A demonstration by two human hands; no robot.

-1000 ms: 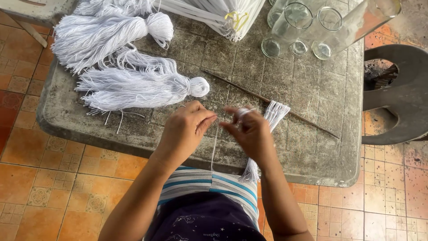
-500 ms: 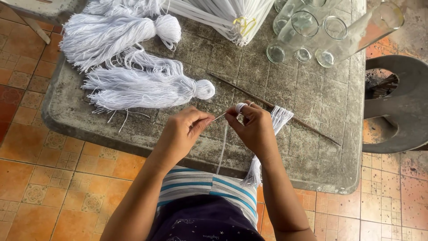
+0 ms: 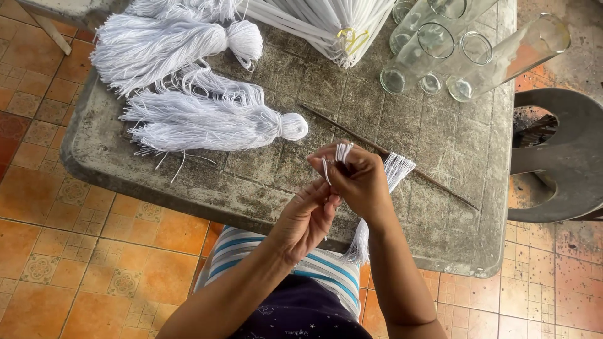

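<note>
both hands meet above the near edge of the grey surface (image 3: 440, 144). the right hand (image 3: 358, 182) is clamped on a white yarn bundle (image 3: 389, 179); its long axis runs diagonally, fringe hanging toward the person. the left hand (image 3: 308, 216) pinches a strand beneath it.

Bare-armed person in a white top with blue stripes and dark, speckled lower clothing, no sleeves visible.

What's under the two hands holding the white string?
Under the right hand and left hand you can see the grey stone table and the string bundle hanging over its edge. The hands hide where the bundle is pinched.
</note>
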